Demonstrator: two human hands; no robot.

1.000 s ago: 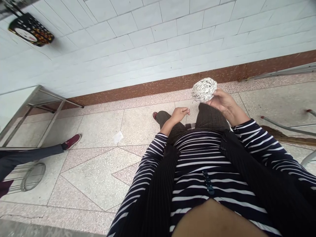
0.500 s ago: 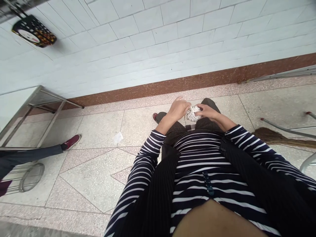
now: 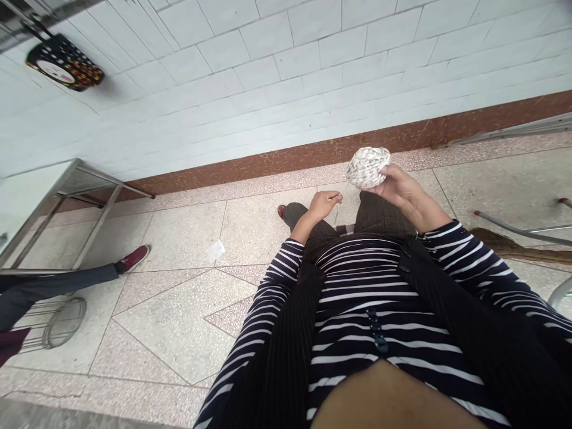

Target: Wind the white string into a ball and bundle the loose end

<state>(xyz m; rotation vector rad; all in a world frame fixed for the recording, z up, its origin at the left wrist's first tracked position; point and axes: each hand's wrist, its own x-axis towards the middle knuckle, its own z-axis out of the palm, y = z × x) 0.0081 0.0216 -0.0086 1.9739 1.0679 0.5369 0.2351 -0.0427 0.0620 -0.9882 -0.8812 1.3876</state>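
Observation:
A white ball of yarn [image 3: 369,168] with dark flecks is raised over my right knee, in front of the wall's brown base strip. My right hand [image 3: 402,189] grips it from the right side, fingers wrapped round its lower edge. Lower and to the left, my left hand [image 3: 325,204] is closed in a pinch on a thin strand. That strand runs up toward the underside of the ball, and a loose end seems to hang below the fingers. The two hands are apart, above my lap.
A white-tiled wall [image 3: 268,95] runs ahead. To the left stand a metal-framed table [image 3: 100,220], another person's leg [image 3: 67,286] and a wire stool or basket [image 3: 65,322]. White paper [image 3: 217,250] lies on the floor. A broom [image 3: 504,241] and metal chair legs [image 3: 513,223] are at right.
My right hand has lifted the ball up and away from my lap. My left hand has come off the ball, a little lower, keeping the strand. The hands are farther apart.

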